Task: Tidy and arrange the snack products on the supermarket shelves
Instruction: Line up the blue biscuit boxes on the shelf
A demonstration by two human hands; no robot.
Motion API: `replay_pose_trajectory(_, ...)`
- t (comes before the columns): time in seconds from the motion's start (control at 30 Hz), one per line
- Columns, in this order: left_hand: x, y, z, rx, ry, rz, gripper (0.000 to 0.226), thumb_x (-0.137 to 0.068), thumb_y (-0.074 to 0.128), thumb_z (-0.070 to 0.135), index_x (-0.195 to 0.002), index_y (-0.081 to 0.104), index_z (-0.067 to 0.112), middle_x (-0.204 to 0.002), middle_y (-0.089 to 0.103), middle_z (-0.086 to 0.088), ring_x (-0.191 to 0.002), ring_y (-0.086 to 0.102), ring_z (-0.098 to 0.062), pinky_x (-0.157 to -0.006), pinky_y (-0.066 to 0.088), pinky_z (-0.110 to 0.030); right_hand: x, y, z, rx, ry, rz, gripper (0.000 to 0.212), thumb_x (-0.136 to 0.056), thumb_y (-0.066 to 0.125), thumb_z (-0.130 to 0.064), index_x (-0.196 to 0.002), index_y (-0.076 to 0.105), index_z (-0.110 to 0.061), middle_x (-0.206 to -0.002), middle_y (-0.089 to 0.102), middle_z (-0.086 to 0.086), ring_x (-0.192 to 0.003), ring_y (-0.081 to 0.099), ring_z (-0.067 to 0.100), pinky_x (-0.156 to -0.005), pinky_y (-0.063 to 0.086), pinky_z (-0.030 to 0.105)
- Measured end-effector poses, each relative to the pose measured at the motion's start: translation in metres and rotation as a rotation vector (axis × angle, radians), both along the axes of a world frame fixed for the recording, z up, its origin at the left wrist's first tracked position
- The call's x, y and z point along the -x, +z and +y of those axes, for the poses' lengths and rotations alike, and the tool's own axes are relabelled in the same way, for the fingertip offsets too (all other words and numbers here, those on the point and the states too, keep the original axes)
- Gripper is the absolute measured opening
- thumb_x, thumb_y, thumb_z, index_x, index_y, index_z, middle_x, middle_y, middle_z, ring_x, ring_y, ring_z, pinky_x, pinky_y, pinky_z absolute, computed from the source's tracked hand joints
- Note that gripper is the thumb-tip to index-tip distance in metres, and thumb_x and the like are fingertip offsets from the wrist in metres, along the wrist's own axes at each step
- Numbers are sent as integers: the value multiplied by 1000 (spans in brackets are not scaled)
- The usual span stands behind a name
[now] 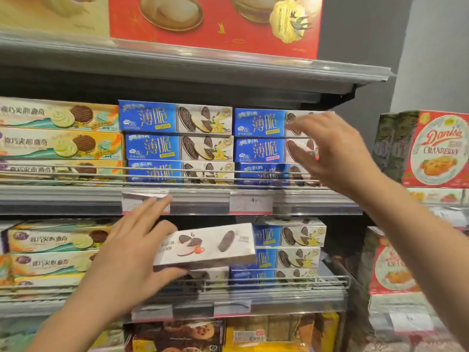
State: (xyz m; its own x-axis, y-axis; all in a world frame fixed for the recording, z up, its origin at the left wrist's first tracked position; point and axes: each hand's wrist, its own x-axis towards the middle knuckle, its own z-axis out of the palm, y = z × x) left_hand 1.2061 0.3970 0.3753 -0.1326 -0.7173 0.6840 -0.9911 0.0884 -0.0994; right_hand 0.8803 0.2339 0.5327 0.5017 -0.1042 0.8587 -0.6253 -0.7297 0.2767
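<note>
My left hand (132,252) grips the left end of a white cookie box (210,246), thumb on top and fingers underneath, holding it tilted in front of the lower shelf. My right hand (332,151) is raised with fingers spread at the right end of the right stack of blue cookie boxes (261,146) on the middle shelf; it holds nothing, and blur hides whether it touches them. A second stack of blue boxes (175,141) stands just to the left. More blue-and-white boxes (289,247) are piled on the lower shelf behind the held box.
Yellow-green cookie boxes (58,138) fill the left of both shelves. A wire rail (177,174) runs along the middle shelf's front, with price tags (251,201) below it. Red Danisa boxes (436,148) stand on a rack to the right. A large red box (213,21) sits on the top shelf.
</note>
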Motion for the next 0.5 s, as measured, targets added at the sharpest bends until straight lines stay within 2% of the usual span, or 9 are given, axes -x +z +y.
replay_pose_trajectory(0.07, -16, 2, -3, 2, 9, 5, 64, -70, 55, 81, -107, 59, 28, -164, 29, -1, -149, 30, -32, -108, 40, -62, 2, 19, -17, 3, -85, -17, 41, -91, 68, -26, -129, 61, -14, -135, 62, 6, -121, 55, 35, -98, 48, 52)
replay_pose_trajectory(0.2, -43, 2, -6, 30, 35, 22, 63, -69, 53, 84, -99, 58, 29, -168, 19, 0, -153, 22, -30, -112, 35, -63, 1, 38, -36, -81, -265, 38, 64, -90, 68, -36, -144, 49, -8, -148, 51, 15, -132, 48, 40, -108, 40, 52)
replay_pose_trajectory(0.37, -50, -2, -6, 33, 24, 18, 59, -68, 52, 85, -94, 54, 32, -169, 12, 3, -156, 12, -23, -115, 31, -62, -1, 34, -47, -97, -328, 77, 60, -78, 76, -37, -125, 55, -7, -120, 63, 20, -107, 56, 45, -92, 48, 56)
replay_pose_trajectory(0.43, -50, 0, -7, 23, 34, 29, 60, -66, 52, 86, -94, 54, 33, -169, 10, 4, -156, 9, -20, -117, 28, -60, 0, 35, -48, -57, -326, 55, 62, -75, 82, -36, -124, 56, -9, -116, 64, 21, -101, 56, 45, -88, 48, 55)
replay_pose_trajectory(0.5, -52, 2, -7, 8, 40, 32, 59, -65, 55, 85, -93, 54, 33, -170, 8, 5, -156, 8, -19, -118, 27, -59, 3, 37, -44, -7, -328, 55, 61, -75, 80, -40, -123, 58, -10, -112, 64, 22, -97, 56, 45, -82, 49, 53)
